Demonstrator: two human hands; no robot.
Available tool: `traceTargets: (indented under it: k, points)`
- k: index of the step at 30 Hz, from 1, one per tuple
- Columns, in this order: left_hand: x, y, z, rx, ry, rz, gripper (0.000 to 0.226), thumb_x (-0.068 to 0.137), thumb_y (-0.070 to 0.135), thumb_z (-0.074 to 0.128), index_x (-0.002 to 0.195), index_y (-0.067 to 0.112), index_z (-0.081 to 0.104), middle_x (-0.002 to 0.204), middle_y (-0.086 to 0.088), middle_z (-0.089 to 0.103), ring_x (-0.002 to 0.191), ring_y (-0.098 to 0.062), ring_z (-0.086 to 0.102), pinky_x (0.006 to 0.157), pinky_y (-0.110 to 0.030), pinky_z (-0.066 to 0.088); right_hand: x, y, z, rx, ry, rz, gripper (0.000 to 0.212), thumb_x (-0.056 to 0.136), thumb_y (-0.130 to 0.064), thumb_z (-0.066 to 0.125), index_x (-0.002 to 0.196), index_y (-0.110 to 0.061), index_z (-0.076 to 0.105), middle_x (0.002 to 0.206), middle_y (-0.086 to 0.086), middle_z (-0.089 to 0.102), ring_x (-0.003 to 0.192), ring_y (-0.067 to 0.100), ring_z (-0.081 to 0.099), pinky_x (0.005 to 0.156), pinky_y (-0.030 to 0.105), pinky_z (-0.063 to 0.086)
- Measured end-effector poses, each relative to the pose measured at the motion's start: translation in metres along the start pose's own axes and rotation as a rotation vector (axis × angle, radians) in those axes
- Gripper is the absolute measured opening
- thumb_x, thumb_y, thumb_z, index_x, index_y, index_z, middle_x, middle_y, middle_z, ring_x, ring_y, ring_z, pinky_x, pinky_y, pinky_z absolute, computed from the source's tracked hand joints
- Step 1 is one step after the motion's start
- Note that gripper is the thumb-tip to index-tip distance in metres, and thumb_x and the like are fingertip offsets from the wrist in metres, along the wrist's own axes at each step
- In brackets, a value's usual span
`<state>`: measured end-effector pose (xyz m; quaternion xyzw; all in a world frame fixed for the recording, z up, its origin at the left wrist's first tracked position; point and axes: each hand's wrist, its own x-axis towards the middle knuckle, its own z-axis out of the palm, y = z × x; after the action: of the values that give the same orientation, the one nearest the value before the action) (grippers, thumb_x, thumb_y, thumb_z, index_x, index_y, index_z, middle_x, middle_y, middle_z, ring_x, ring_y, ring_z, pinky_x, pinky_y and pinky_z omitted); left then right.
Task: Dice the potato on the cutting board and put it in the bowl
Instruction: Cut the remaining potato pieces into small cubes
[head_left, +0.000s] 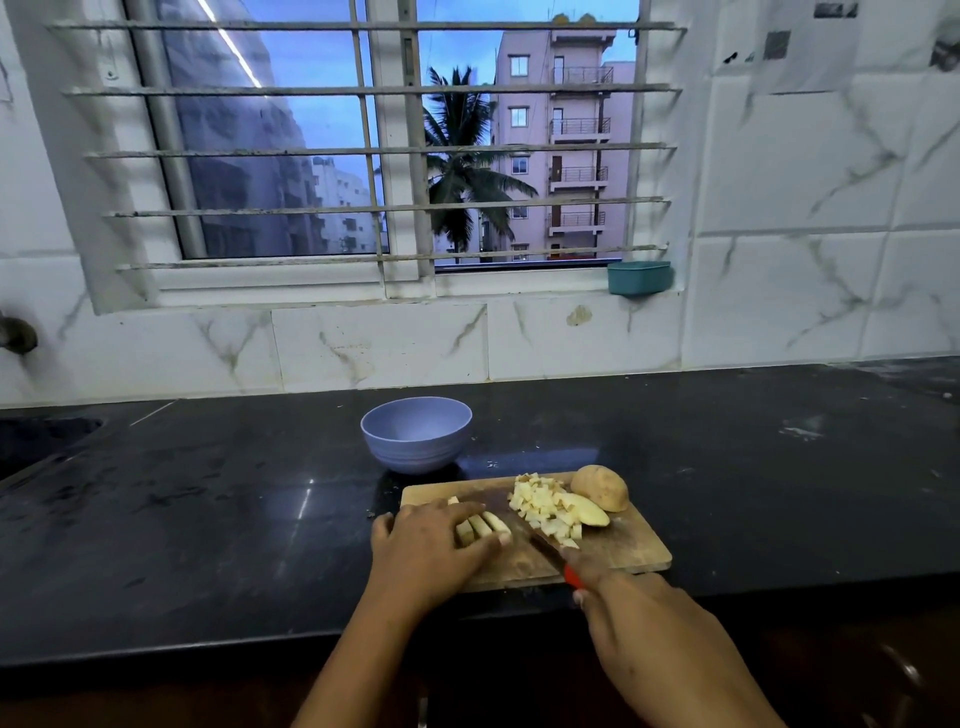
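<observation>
While the left hand pins a small bundle of potato strips to the cutting board with its fingers curled over them, the right hand is wrapped round the red handle of the knife, blade angled between the strips and the diced pile. Best bet here - tuck those fingertips back, feed the strips toward the blade, cut evenly crosswise. 1 skin-on half potato and 1 slice sit at the board's far right - the bowl just behind looks empty.

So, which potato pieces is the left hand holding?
The long strips under the left hand; the diced pile and skin-on half lie right of the knife.
</observation>
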<state>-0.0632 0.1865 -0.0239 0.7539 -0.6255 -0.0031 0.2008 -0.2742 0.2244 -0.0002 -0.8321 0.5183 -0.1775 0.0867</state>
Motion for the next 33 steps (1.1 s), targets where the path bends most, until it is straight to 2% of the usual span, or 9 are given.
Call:
traceTargets:
  k: [2,8,15,17,21,24,28,31,33]
  points:
    - [0.0,0.004,0.002,0.044,0.026,-0.004,0.049,0.085,0.066,0.045,0.13,0.047,0.046,0.136,0.019,0.049,0.13,-0.013,0.036,0.109,-0.043,0.017,0.001,0.003,0.001,0.026,0.024,-0.002,0.044,0.102,-0.036,0.029,0.143,-0.052,0.02,0.124,-0.006,0.058,0.106,0.016,0.058,0.086,0.032,0.049]
    - [0.012,0.005,0.003,-0.013,0.039,-0.019,0.04,0.094,0.036,0.048,0.133,0.045,0.044,0.133,0.011,0.053,0.129,-0.017,0.038,0.106,-0.038,0.024,0.006,0.016,0.004,0.09,0.077,0.022,0.045,0.102,-0.037,0.03,0.144,-0.052,0.021,0.112,-0.008,0.062,0.096,0.01,0.061,0.077,0.028,0.049]
    - [0.038,-0.006,0.0,-0.261,-0.069,0.09,0.038,0.094,0.007,0.045,0.122,0.027,0.061,0.127,0.003,0.059,0.118,-0.015,0.05,0.096,-0.023,0.037,0.008,0.028,0.008,0.154,0.086,0.01,0.043,0.102,-0.037,0.033,0.142,-0.05,0.027,0.087,-0.009,0.05,0.077,0.008,0.054,0.07,0.026,0.046]
    - [0.043,-0.005,-0.003,-0.269,-0.106,0.098,0.046,0.087,-0.003,0.043,0.119,0.026,0.06,0.124,0.001,0.058,0.113,-0.016,0.05,0.092,-0.023,0.039,0.011,0.028,0.012,0.162,0.11,0.002,0.044,0.102,-0.037,0.032,0.144,-0.048,0.025,0.089,-0.012,0.05,0.076,0.007,0.054,0.07,0.025,0.046]
    - [0.048,-0.006,-0.003,-0.407,-0.117,0.078,0.055,0.076,-0.013,0.04,0.107,0.029,0.057,0.118,0.002,0.058,0.112,-0.017,0.05,0.086,-0.022,0.038,0.02,0.023,0.029,0.183,0.15,-0.015,0.046,0.102,-0.04,0.03,0.146,-0.049,0.019,0.12,-0.009,0.056,0.09,0.009,0.062,0.075,0.026,0.05]
    - [0.048,-0.008,-0.002,-0.446,-0.065,0.077,0.058,0.076,-0.014,0.039,0.106,0.032,0.053,0.118,0.004,0.056,0.113,-0.016,0.049,0.089,-0.024,0.037,0.024,0.023,0.037,0.198,0.18,0.007,0.046,0.102,-0.04,0.028,0.145,-0.051,0.015,0.119,-0.008,0.058,0.092,0.01,0.062,0.076,0.027,0.051]
    - [0.039,0.001,0.001,-0.393,-0.034,0.055,0.052,0.082,-0.008,0.04,0.121,0.026,0.048,0.117,0.003,0.053,0.103,-0.012,0.045,0.083,-0.021,0.033,0.029,0.035,0.031,0.154,0.209,0.033,0.048,0.103,-0.036,0.027,0.146,-0.051,0.012,0.121,-0.003,0.056,0.085,0.013,0.062,0.07,0.026,0.048]
    - [0.029,0.009,0.008,-0.362,0.008,0.046,0.044,0.086,-0.005,0.042,0.121,0.021,0.047,0.123,0.001,0.053,0.104,-0.013,0.046,0.081,-0.02,0.032,0.033,0.042,0.024,0.145,0.234,0.051,0.047,0.103,-0.035,0.028,0.147,-0.049,0.016,0.126,-0.005,0.055,0.085,0.015,0.062,0.072,0.028,0.048]
    - [0.024,0.013,0.012,-0.36,0.028,-0.007,0.038,0.087,-0.004,0.043,0.118,0.018,0.047,0.124,-0.001,0.053,0.101,-0.013,0.045,0.077,-0.02,0.031,0.036,0.043,0.024,0.141,0.247,0.04,0.046,0.103,-0.035,0.029,0.146,-0.049,0.018,0.12,-0.007,0.059,0.087,0.014,0.062,0.073,0.027,0.049]
